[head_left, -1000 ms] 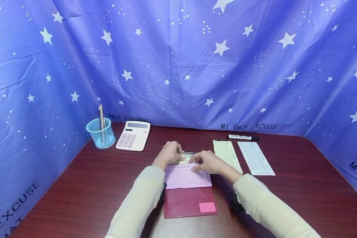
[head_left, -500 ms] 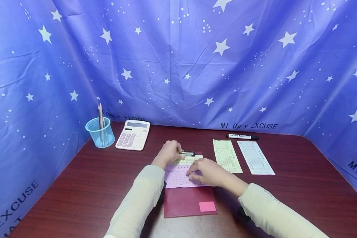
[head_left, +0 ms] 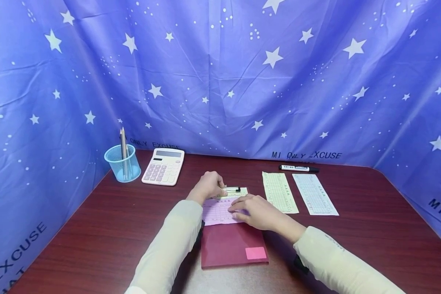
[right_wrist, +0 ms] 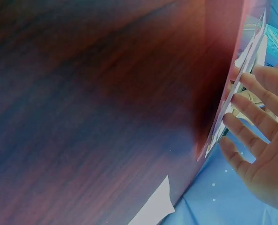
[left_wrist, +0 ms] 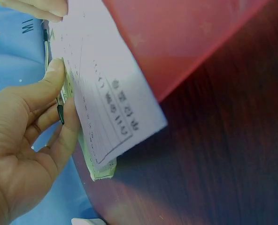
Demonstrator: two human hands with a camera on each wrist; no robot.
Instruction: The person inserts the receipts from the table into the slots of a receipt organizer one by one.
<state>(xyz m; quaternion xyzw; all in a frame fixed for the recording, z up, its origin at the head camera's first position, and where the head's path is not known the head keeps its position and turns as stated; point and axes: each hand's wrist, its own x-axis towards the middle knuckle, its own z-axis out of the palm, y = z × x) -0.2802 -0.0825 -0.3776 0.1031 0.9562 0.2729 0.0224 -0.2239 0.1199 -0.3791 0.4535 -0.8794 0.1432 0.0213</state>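
A dark red clipboard lies on the table with a pink label at its near right corner. At its far end is a metal wire clip with a black tip. My left hand pinches this clip between thumb and fingers. A pink printed form lies across the board over a yellow-green form, whose far strip shows. My right hand rests on the pink form's right part with its fingers extended, as the right wrist view shows. That hand hides part of the form.
To the right lie a yellow-green form and a pale blue form, with a black-and-white marker behind them. A white calculator and a blue mesh cup holding pencils stand at the back left. A starry curtain encloses the table.
The right hand has moved from the pink form's far edge onto its middle. The pink form has slid a little farther up the board toward the clip. My left hand stays at the clip.
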